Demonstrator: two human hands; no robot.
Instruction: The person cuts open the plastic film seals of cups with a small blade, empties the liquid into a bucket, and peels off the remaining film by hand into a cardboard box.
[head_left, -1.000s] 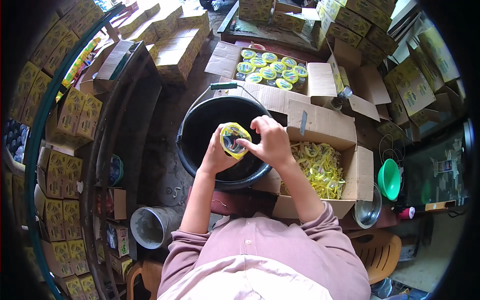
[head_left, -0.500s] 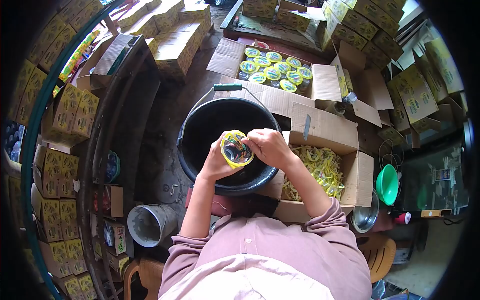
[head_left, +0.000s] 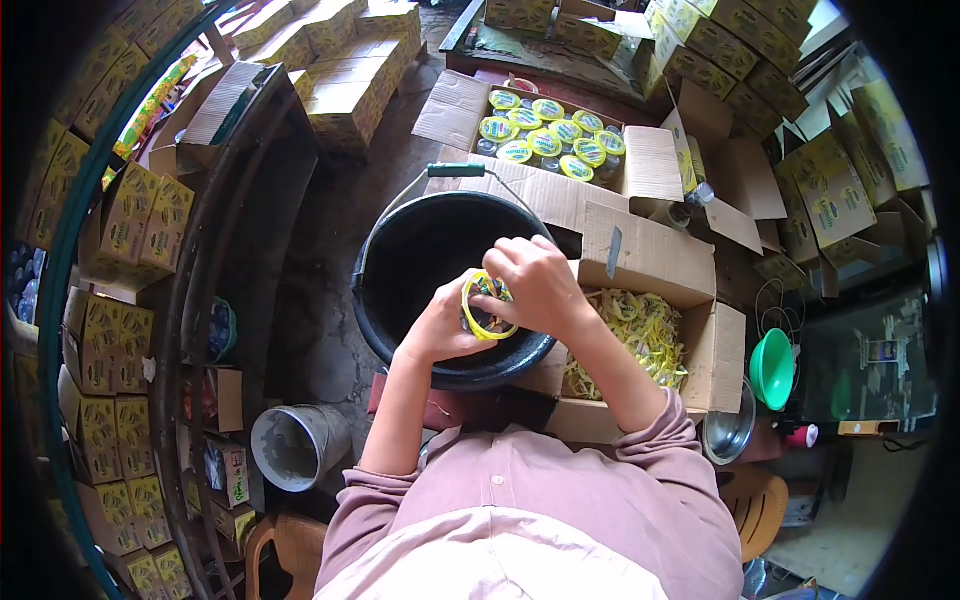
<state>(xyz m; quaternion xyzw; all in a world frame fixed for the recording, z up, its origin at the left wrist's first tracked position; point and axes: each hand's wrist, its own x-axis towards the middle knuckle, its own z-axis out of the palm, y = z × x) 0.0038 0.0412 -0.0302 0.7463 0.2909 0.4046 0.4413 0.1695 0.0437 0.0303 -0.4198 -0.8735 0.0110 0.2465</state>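
My left hand is wrapped around a plastic cup with a yellow rim, its mouth tilted up toward me. My right hand is over the cup with curled fingers, one digit dipping inside the mouth; whatever it grips is hidden. Small dark and coloured bits show inside the cup. Both hands are above the near right side of a large black bucket with a green-gripped handle. Right of the bucket, an open carton holds a heap of yellow strips, partly covered by my right forearm.
Beyond the bucket, a carton holds rows of cups with yellow lids. A grey pail stands at lower left. A green bowl and a metal basin are at right. Stacked yellow boxes line the left shelf.
My right hand has moved from the cup's rim to over its mouth, a digit now inside. The cup and my left hand have shifted slightly right.
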